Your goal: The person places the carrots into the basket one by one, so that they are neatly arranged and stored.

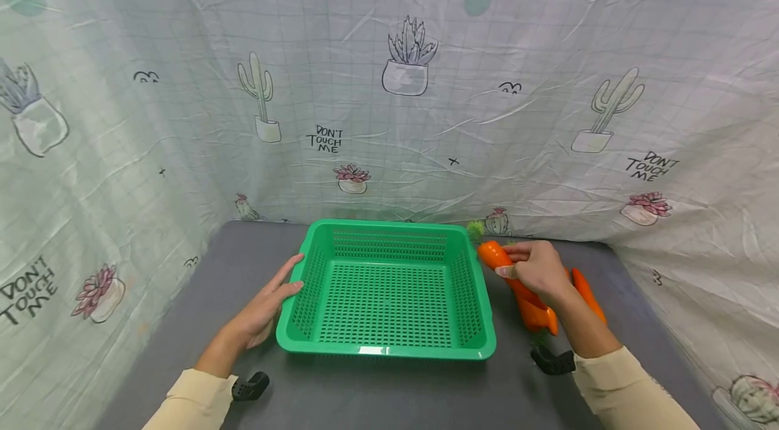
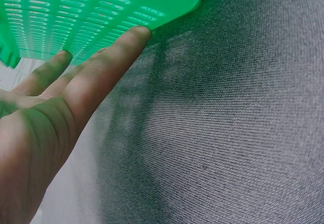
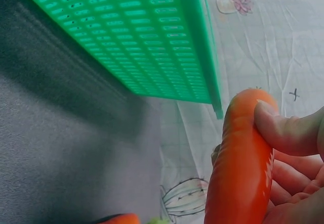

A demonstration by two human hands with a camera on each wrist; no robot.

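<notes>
I see green basket (image 1: 387,301), right hand (image 1: 539,269) pinching carrot (image 1: 494,255) at its 3 o'clock, left hand (image 1: 266,309) spread, touching its 9 o'clock side

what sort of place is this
Most likely a screened-off workspace, perhaps staged for recording: a cactus-print sheet hangs behind and along both sides of a grey surface, on which are a green basket and loose carrots.

The head view is brightly lit. Soft shadows are cast on the tabletop (image 2: 228,123); glare is caught by the basket (image 1: 373,350).
</notes>
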